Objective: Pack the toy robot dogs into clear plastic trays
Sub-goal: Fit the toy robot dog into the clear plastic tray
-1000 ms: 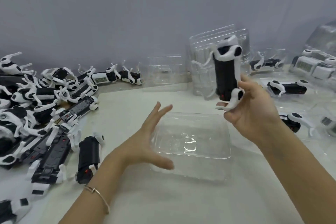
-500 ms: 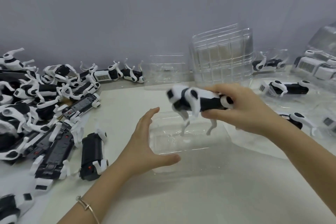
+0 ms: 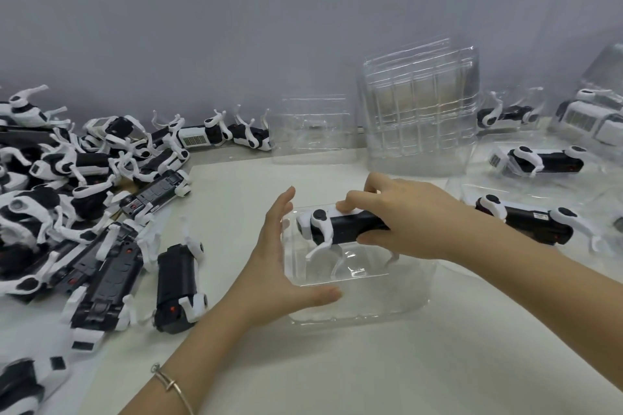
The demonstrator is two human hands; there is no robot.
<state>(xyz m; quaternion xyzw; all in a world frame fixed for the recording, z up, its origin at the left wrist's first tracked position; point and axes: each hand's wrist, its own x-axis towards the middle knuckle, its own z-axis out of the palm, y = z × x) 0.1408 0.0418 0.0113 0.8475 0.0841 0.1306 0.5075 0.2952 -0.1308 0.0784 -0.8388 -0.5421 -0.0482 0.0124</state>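
A clear plastic tray (image 3: 397,305) lies on the white table in front of me. My right hand (image 3: 401,216) grips a black-and-white toy robot dog (image 3: 340,227) by its body, fingers over the top and thumb under the side. The dog stands upright with its white legs down inside the tray, head pointing left. My left hand (image 3: 279,266) rests against the tray's left wall, fingers straight along the far corner and thumb stretched along the near rim.
A big heap of loose robot dogs (image 3: 84,212) covers the table's left side. A stack of clear trays (image 3: 419,118) stands upright at the back, a single tray (image 3: 312,128) beside it. Packed dogs in trays (image 3: 536,222) lie at the right.
My right hand turned the dog from upright in the air to level, then lowered it leftward into the tray. My left hand closed in onto the tray's left side.
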